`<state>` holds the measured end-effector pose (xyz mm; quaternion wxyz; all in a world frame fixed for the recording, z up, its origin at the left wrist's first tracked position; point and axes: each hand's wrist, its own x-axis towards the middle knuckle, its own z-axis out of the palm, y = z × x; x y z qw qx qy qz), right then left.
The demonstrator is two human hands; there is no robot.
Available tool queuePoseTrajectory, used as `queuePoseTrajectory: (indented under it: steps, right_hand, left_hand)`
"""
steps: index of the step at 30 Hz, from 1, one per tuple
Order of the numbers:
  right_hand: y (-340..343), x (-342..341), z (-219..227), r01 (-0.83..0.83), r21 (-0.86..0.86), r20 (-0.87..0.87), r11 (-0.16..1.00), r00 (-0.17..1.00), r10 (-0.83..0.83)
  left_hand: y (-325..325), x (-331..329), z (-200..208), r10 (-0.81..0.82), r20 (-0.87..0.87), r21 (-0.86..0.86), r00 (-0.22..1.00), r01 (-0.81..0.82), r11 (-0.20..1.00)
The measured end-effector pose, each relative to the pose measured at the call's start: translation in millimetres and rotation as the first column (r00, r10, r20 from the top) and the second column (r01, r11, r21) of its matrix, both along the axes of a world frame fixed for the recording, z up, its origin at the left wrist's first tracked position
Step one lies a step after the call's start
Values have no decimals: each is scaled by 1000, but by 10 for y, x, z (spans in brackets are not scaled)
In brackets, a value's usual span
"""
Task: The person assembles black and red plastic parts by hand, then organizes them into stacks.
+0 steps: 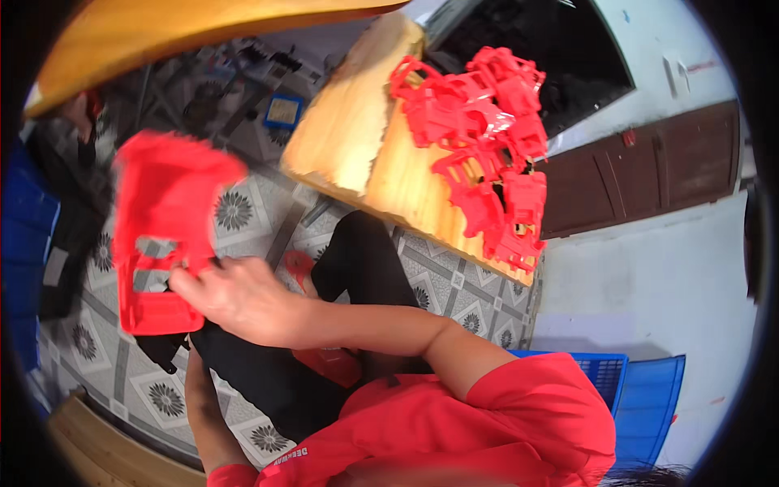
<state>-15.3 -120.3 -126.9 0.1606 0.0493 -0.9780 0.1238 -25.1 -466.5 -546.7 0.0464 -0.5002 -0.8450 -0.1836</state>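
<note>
My right hand (243, 296) is closed on the lower side edge of a red moulded plastic piece (166, 183). Its upper part is broad and shell-like, slightly blurred by motion, and rectangular openings sit lower down. Below it, my left forearm (203, 398) reaches up from the lower edge. The left hand is hidden behind the dark trouser leg and a small black object (162, 349), so its fingers do not show. Several similar red plastic pieces (471, 122) lie heaped on a wooden table (341, 138), apart from both hands.
A blue crate (613, 369) stands behind me at the right, by the white wall. Blue containers (24, 235) line the far left. A yellow-orange surface (203, 36) crosses the top. A small blue tray (283, 110) sits on the patterned tile floor (243, 215) beyond the table.
</note>
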Motion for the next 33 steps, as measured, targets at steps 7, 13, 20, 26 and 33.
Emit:
queuePoseTrajectory:
  steps: [7, 13, 20, 26, 33]
  right_hand:
    - [1220, 1563, 1567, 349, 105, 34, 931, 934, -354]
    - [3097, 2356, 2947, 671, 494, -274, 554, 724, -633]
    - [5291, 1977, 2911, 574, 517, 207, 635, 636, -744]
    - [5057, 2605, 2817, 564, 275, -234, 779, 825, -515]
    - [3604, 4406, 1257, 737, -304, -381, 603, 486, -786]
  left_hand:
    - [818, -1268, 1758, 419, 129, -73, 899, -412, 908]
    - [1491, -501, 4520, 50, 584, 474, 810, -391, 789]
    - [4438, 229, 5509, -398, 775, 539, 492, -184, 822]
    - [5716, 437, 4758, -211, 283, 497, 936, 46, 867]
    - [5842, 571, 4149, -184, 268, 439, 946, 50, 897]
